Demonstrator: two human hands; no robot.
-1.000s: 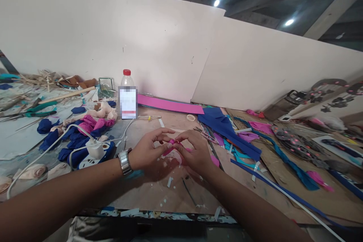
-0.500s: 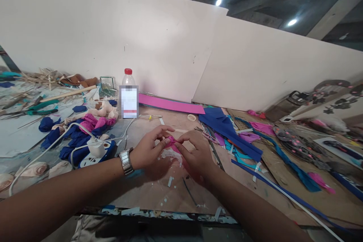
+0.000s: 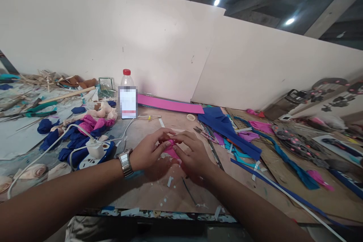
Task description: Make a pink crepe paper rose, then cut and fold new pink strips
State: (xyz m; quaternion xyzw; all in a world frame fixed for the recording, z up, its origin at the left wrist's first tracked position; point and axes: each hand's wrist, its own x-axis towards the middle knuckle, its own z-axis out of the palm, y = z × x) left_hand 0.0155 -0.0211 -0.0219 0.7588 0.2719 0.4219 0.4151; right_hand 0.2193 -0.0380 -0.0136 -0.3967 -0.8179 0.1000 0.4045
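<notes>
Bright-pink, crumpled piece of thin, cloth-like material [image 3: 172, 153] sits between both hands over the tan work board. Both forearms slant inward from the lower corners, the left wrist wearing a silver metal-band watch [image 3: 125, 162]. Left hand [image 3: 151, 150] pinches the piece between thumb and curled fingers; right hand [image 3: 195, 151] pinches its other side, the fingertips partly hidden. Working it well likely means anchoring the bunched part with the left thumb while the right makes small, even tucks, without tugging.
</notes>
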